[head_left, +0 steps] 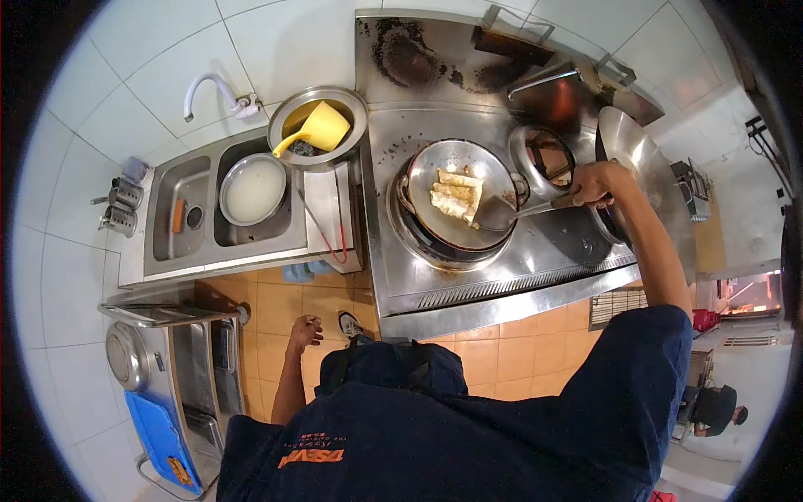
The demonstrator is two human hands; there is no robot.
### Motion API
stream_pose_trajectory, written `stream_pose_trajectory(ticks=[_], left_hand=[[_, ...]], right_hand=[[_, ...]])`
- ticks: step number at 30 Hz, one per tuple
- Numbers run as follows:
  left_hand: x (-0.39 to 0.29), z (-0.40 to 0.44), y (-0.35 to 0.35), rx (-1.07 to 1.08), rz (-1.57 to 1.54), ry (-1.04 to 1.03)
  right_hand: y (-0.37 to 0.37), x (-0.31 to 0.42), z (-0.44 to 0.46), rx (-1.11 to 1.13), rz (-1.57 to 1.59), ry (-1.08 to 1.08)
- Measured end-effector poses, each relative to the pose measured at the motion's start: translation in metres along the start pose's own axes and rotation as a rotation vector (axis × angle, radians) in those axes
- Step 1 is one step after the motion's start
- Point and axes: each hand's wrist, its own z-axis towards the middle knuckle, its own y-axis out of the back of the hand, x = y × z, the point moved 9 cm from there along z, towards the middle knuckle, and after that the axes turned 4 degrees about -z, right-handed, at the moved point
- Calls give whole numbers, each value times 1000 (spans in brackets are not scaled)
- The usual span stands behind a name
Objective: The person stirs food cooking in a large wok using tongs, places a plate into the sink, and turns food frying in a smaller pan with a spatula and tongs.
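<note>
Right hand (597, 184): grip closed round handle of spatula (499, 214). Left hand (307, 331): grip half-curled, looks empty. Food (457, 196) in pan (492, 170), near stove's (539, 251) left edge. Probably turning step; next calls for spatula under food.

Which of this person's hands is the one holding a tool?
The right hand, gripping the spatula over the stove; the left hand hangs low above the floor, with nothing visible in it.

Smooth metal turner (498, 215) at two o'clock; glossy metal stove (539, 251) at three; matt cloth shirt (418, 448) at six; plastic jug (326, 128) at eleven.
</note>
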Motion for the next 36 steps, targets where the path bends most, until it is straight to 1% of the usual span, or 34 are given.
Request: stream_pose_trajectory(ticks=[3, 6, 8, 9, 12, 15, 18, 21, 24, 27, 30, 33, 36], left_hand=[[-9, -6, -8, -9, -46, -43], [0, -12, -9, -15, -78, -35], [17, -8, -6, -2, -77, -20], [20, -9, -8, 2, -70, -13], [30, -15, -10, 15, -30, 44], [27, -17, -16, 31, -1, 49], [20, -17, -22, 50, -65, 1], [11, -17, -26, 47, -31, -5], [12, -18, -30, 48, -38, 2], [19, -22, -30, 85, -28, 36], [17, -16, -30, 85, -40, 26], [15, -16, -26, 60, -30, 29], [10, -13, -29, 56, -38, 21]], right_hand=[[-12, 6, -12, -32, 126, 59], [-48, -8, -7, -6, 291, 176], [-68, -8, -8, -137, 247, 209], [-67, -9, -9, -206, 224, 223], [-81, -21, -2, -92, 272, 148], [-81, -13, 10, -256, 106, 211], [-82, 8, -9, -281, 132, 169], [-108, -16, 32, -672, 24, 321], [-118, 12, -1, -449, 106, 165], [-127, 16, -1, -362, 127, 215], [-138, 13, -1, -509, 171, 182], [-156, 5, 4, -670, 154, 66], [-161, 30, -14, -625, 197, -45]])
